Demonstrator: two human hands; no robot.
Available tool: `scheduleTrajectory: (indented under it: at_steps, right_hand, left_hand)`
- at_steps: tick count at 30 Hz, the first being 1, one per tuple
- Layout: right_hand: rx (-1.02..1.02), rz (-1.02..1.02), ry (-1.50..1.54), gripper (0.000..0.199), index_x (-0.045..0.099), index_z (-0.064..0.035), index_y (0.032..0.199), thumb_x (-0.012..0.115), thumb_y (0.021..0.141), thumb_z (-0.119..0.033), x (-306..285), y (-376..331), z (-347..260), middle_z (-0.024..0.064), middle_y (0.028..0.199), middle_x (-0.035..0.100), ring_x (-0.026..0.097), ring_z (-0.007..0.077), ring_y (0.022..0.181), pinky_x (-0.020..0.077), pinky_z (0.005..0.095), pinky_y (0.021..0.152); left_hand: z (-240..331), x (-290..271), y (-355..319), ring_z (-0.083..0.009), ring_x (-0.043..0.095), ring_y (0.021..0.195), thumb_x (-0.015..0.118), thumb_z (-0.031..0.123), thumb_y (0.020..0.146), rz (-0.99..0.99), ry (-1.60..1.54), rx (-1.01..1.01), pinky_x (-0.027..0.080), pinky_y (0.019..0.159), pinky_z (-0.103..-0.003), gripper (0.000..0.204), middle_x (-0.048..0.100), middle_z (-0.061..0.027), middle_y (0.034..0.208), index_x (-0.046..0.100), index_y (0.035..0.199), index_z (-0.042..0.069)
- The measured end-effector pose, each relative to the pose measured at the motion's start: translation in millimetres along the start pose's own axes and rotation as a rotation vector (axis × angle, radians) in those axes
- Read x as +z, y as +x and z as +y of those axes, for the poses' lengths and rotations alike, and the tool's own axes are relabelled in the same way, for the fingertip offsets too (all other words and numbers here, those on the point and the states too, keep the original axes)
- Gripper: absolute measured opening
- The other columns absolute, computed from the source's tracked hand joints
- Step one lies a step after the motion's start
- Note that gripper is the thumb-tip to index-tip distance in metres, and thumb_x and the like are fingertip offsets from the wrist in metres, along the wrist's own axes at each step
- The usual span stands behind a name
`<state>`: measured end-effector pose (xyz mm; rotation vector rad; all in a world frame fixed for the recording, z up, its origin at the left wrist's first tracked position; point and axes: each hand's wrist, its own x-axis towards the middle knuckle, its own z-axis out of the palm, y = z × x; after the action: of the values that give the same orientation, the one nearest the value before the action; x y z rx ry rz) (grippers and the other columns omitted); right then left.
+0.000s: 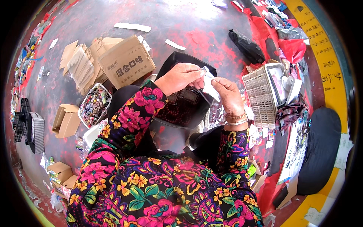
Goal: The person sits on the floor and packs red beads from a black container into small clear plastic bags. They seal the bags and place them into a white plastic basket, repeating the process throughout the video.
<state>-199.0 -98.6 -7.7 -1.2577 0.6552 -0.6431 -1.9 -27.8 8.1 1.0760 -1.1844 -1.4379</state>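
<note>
My left hand (180,77) and my right hand (228,94) are raised together over a black tray (172,62) that lies in front of my knees. Between their fingertips they pinch a small clear plastic bag (208,81). A thin dark strand hangs down from the bag toward the tray. Dark red beads and small dark pieces (181,106) lie in the tray. My right wrist wears bracelets. Both sleeves are black with bright flowers.
A cardboard box (126,60) and flattened cartons lie to the left, with a bowl of mixed small items (93,106) below them. A white slotted crate (261,94) stands at the right. A black cushion (321,147), red bags and clear packets (216,113) surround me.
</note>
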Motion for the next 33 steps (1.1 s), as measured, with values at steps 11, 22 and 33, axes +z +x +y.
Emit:
scheduleTrajectory:
  at_steps: [11,22,33]
  right_hand:
    - [-0.035,0.058,-0.053,0.008,0.065,0.0016,0.086,0.059,0.085,-0.004,12.5,-3.7,-10.9,0.0025,0.076,0.064,0.059,0.0085,0.07,0.046,0.0212,0.065]
    - [-0.059,0.004,-0.457,0.014,0.064,0.0005,0.086,0.056,0.075,0.002,3.7,4.3,11.8,0.0006,0.073,0.062,0.054,0.0061,0.069,0.0448,0.0208,0.064]
    - [0.009,0.031,-0.582,0.012,0.061,-0.0006,0.077,0.067,0.073,-0.011,18.6,-4.2,-8.6,0.0006,0.064,0.059,0.051,0.0056,0.062,0.0431,0.0231,0.057]
  left_hand:
    - [-2.0,-2.8,-8.7,-0.0097,0.059,0.077,0.055,0.011,0.087,0.099,0.041,-0.063,0.047,0.067,-0.022,0.014,0.063,-0.004,0.084,0.062,0.095,0.001]
    - [-18.7,-9.6,-4.4,-0.0147,0.063,0.073,0.06,0.008,0.077,0.109,0.39,0.125,0.05,0.067,-0.027,0.015,0.065,-0.0094,0.076,0.066,0.087,-0.001]
    - [-14.2,-6.6,-5.0,-0.0176,0.063,0.077,0.055,-0.002,0.071,0.02,0.452,0.216,0.049,0.072,-0.028,0.018,0.066,-0.0113,0.081,0.065,0.086,0.0]
